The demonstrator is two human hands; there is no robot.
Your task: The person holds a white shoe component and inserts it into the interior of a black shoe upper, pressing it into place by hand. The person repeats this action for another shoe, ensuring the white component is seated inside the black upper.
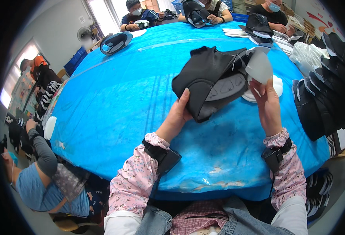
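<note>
A black shoe upper (203, 72) hangs tilted above the blue-covered table, its grey lining and the stitching on it turned partly towards me. My left hand (175, 120) is closed on its near left edge, thumb on the outside and fingers hidden beneath. At the upper's right end is a pale, translucent curved piece (259, 67). My right hand (268, 105) pinches the lower edge of this piece between thumb and fingers. Behind that hand, white rounded pieces (277, 87) lie on the table.
Blue sheeting covers the table (114, 117). Stacked black uppers (323, 100) stand at the right edge, near a clear plastic bag (307, 56). Another upper (115, 43) lies at the far left. Several people work around the table; one person (47, 184) sits close on the left.
</note>
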